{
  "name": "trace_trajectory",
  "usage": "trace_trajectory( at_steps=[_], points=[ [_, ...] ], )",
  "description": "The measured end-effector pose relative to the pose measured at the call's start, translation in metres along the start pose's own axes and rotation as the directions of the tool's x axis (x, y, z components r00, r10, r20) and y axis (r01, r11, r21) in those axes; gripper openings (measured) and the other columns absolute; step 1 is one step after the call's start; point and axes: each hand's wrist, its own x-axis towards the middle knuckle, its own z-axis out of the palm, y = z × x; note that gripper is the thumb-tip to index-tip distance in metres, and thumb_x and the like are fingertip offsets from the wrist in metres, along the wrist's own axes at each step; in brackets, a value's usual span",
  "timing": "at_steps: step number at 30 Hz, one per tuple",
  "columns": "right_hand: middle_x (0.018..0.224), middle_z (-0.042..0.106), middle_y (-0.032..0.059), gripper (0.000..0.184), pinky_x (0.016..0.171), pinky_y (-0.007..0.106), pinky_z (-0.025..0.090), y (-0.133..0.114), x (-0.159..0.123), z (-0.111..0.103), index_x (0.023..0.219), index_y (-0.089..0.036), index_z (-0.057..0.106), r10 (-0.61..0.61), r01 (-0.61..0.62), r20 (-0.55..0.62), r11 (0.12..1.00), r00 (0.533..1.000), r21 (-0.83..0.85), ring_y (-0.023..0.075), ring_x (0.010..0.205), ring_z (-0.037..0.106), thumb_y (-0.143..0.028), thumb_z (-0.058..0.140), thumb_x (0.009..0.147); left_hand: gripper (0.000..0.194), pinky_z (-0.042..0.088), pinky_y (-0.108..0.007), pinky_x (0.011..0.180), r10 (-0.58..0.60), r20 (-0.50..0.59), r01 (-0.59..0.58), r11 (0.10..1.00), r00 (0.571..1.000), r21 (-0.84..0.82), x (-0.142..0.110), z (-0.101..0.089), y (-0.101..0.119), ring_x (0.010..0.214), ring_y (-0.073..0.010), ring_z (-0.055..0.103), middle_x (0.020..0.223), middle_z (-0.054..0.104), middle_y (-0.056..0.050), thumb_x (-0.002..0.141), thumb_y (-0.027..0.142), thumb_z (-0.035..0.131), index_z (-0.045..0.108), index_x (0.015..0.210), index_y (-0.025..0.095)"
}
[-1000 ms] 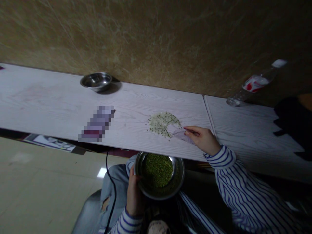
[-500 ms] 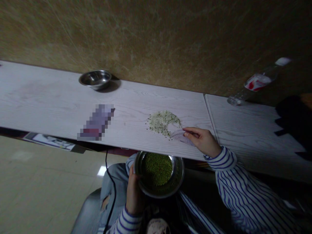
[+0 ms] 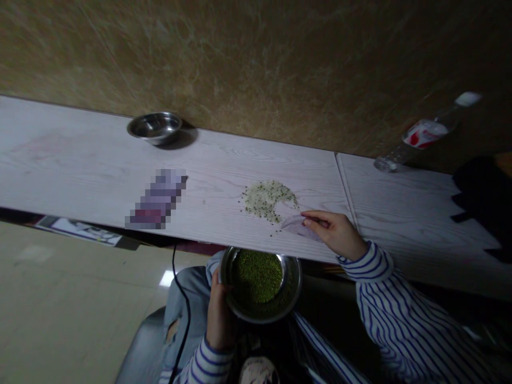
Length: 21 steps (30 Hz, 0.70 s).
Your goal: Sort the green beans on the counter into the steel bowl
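My left hand [image 3: 220,312] is closed on the left rim of a steel bowl [image 3: 294,288], tilted toward me below the table edge. Many small green beans [image 3: 258,274], like mung beans, lie inside it. Over the table, my right hand [image 3: 334,230] pinches a thin see-through plastic piece [image 3: 298,225] with a curved edge. That edge rests at or just over the tabletop, right by a pile of pale grains mixed with green beans [image 3: 266,200]. A few loose beans lie between the pile and the table's front edge.
A second steel bowl [image 3: 156,128] stands near the wall at the back left. A pixelated flat object [image 3: 158,200] lies left of the pile. At the right are a clear bottle [image 3: 424,133] with a white cap and a dark object [image 3: 484,202]. A black cable [image 3: 187,309] hangs below the table.
A couple of loose beans have shifted slightly toward the table's front edge. The plastic piece has tilted a little in my right hand. My left hand and the bowl stay nearly the same.
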Motion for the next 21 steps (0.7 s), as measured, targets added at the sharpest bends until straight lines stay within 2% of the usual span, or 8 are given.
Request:
trace_trajectory(
  at_steps=[6,9,12,16,21],
  points=[
    [0.083,0.081,0.0094,0.03,0.073,0.036,0.062,-0.001,-0.004,0.0,0.102,-0.017,0.084,0.011,-0.01,0.017,1.0,1.0,-0.013,0.0249,0.08,0.075,-0.032,0.066,0.084,0.046,0.047,-0.046,0.11,-0.047,-0.015,0.046,0.998,0.999,-0.031,-0.005,0.006,0.006,0.124,-0.0326,0.06,0.114,0.075,-0.004,0.068,0.033,0.069,0.075,0.113,0.024],
    [0.085,0.082,0.009,0.029,0.069,0.035,0.061,-0.001,-0.007,0.001,0.101,-0.019,0.084,0.016,-0.016,0.025,1.0,1.0,0.008,0.0238,0.077,0.075,-0.033,0.066,0.084,0.048,0.046,-0.045,0.111,-0.06,-0.025,0.059,0.997,0.998,-0.054,-0.005,0.007,0.007,0.126,-0.0331,0.059,0.11,0.075,-0.004,0.065,0.032,0.071,0.075,0.112,0.024],
    [0.084,0.082,0.0088,0.029,0.069,0.034,0.061,-0.004,-0.01,0.003,0.102,-0.018,0.084,0.022,-0.022,0.039,1.0,0.999,0.012,0.0235,0.076,0.075,-0.032,0.066,0.085,0.042,0.043,-0.045,0.114,-0.046,-0.024,0.044,0.997,0.999,-0.06,-0.004,0.007,0.007,0.129,-0.0334,0.058,0.105,0.074,-0.003,0.064,0.033,0.073,0.075,0.105,0.025],
    [0.075,0.079,0.0083,0.031,0.071,0.036,0.062,-0.009,-0.01,0.004,0.102,-0.015,0.084,0.031,-0.032,0.051,0.999,0.998,0.01,0.0249,0.078,0.075,-0.032,0.066,0.084,0.045,0.042,-0.047,0.115,-0.062,-0.014,0.061,0.996,0.998,-0.067,-0.004,0.007,0.007,0.131,-0.0343,0.057,0.115,0.075,-0.003,0.063,0.032,0.072,0.074,0.108,0.025],
    [0.075,0.079,0.0089,0.031,0.072,0.036,0.061,-0.006,-0.008,0.003,0.102,-0.015,0.084,0.027,-0.026,-0.01,0.999,1.0,0.034,0.0251,0.079,0.075,-0.032,0.067,0.083,0.052,0.04,-0.047,0.117,-0.043,-0.013,0.043,0.997,0.999,-0.058,-0.003,0.004,0.003,0.134,-0.0339,0.055,0.126,0.073,-0.005,0.068,0.035,0.07,0.073,0.119,0.024]
  ],
)
